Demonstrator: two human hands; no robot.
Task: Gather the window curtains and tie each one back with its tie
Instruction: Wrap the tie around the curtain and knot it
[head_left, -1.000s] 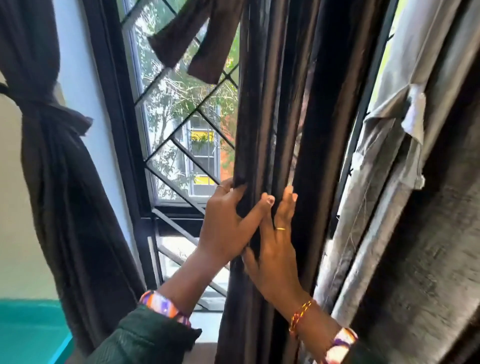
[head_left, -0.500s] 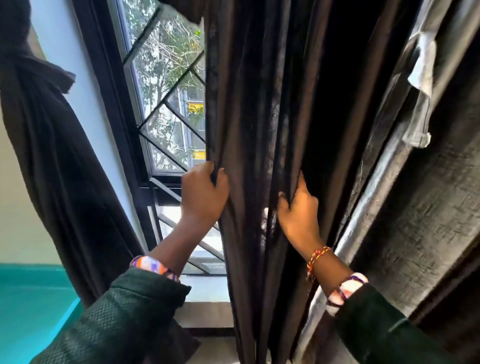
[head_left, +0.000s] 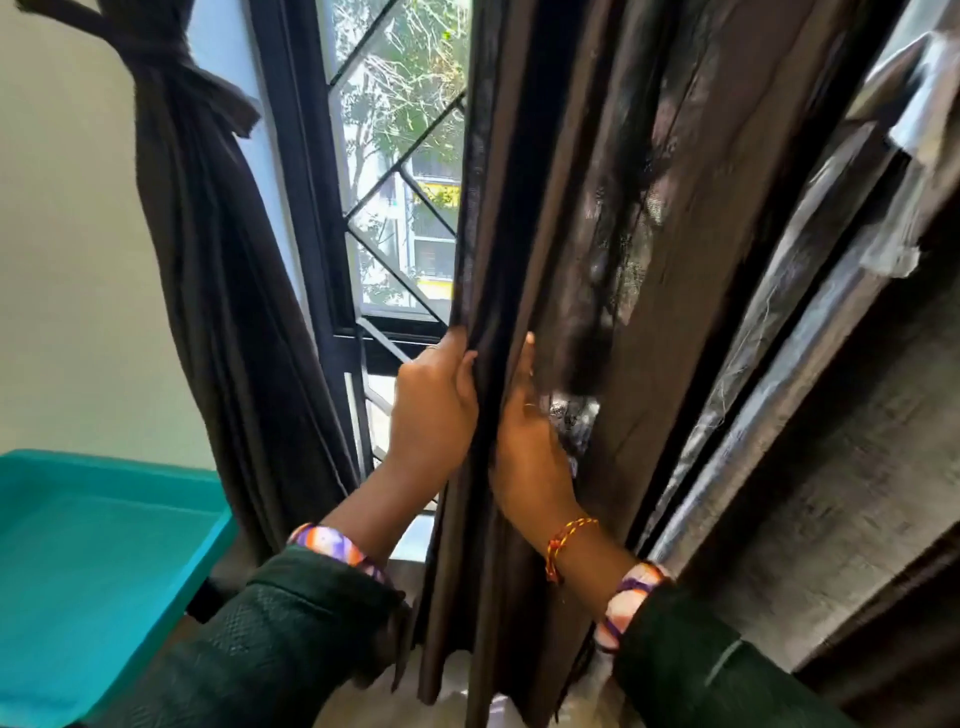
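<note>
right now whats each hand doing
left hand: grips the left edge of the dark brown fabric curtain.
right hand: fingers straight, pressing flat on the same curtain.

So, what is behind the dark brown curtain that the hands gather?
Beside the dark brown curtain, a black-framed window with diagonal grille shows; what lies directly behind is covered.

hidden: left hand (head_left: 434, 410) fingertips behind curtain (head_left: 524, 218) | cut off: curtain top

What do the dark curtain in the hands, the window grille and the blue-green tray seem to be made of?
Curtain: thin woven cloth, probably; matte brown, hangs in soft folds, light shows through its edge.
Window grille: looks like black painted metal; thin, straight, crossing bars.
Tray: likely moulded plastic; smooth, even teal with a raised rim.
</note>
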